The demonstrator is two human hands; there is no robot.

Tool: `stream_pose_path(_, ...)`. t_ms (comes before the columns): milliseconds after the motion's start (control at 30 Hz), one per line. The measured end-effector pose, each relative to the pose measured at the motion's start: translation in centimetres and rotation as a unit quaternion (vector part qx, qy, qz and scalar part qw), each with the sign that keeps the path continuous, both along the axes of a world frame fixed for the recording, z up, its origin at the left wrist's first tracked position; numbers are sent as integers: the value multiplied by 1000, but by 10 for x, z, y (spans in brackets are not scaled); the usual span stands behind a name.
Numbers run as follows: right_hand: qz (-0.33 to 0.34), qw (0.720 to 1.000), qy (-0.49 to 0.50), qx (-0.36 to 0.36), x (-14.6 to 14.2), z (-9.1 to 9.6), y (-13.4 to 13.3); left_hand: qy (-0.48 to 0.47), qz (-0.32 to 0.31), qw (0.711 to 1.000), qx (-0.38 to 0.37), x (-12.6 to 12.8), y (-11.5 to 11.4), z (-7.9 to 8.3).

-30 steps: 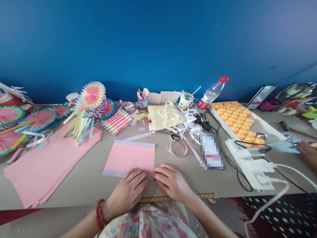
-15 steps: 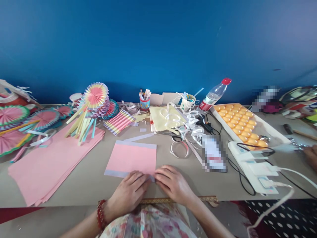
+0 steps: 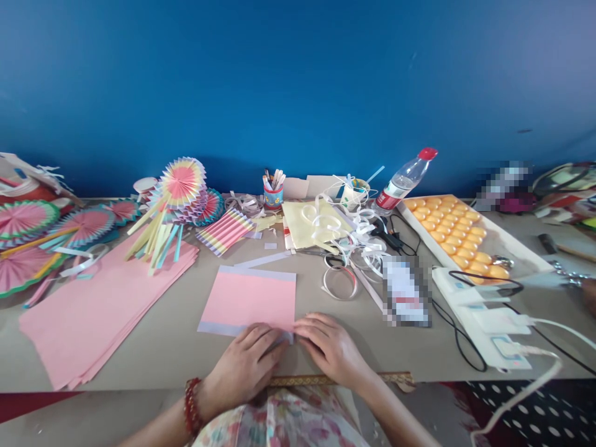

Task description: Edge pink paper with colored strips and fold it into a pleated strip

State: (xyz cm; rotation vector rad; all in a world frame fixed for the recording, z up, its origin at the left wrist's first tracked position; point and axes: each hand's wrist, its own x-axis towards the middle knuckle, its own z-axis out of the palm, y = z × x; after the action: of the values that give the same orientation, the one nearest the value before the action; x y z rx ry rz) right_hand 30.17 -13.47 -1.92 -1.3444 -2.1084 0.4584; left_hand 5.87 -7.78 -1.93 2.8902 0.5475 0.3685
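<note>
A pink sheet of paper [image 3: 251,300] with pale violet strips along its far and near edges lies flat on the table in front of me. My left hand [image 3: 255,357] curls over the near violet strip close to the right corner, fingers held together and thumb hidden below. At that same corner, the fingertips of my right hand [image 3: 329,344] are pressed together on the paper's right edge. A bit of violet strip shows between the two hands. A loose violet strip [image 3: 263,259] lies just past the sheet's far edge.
Stacked pink paper [image 3: 107,310] and pleated paper rosettes [image 3: 184,183] are on the left. Beyond the sheet are a pleated striped piece [image 3: 226,231], a pen cup [image 3: 273,197] and tangled white strips [image 3: 361,233]. Rightward stand a bottle [image 3: 403,180], an orange-domed tray [image 3: 526,257] and a power strip [image 3: 484,335].
The whole view has shifted slightly, with things appearing a little further right and lower. Both hands stay at the sheet's near right corner, with hardly any visible movement of the fingers.
</note>
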Motion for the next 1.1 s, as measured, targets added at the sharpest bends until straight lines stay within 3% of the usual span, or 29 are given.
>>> stream_pose_path(1100, 8, 1000, -27, -6, 0, 2, 1, 22, 18, 999, -16, 2, 0, 5)
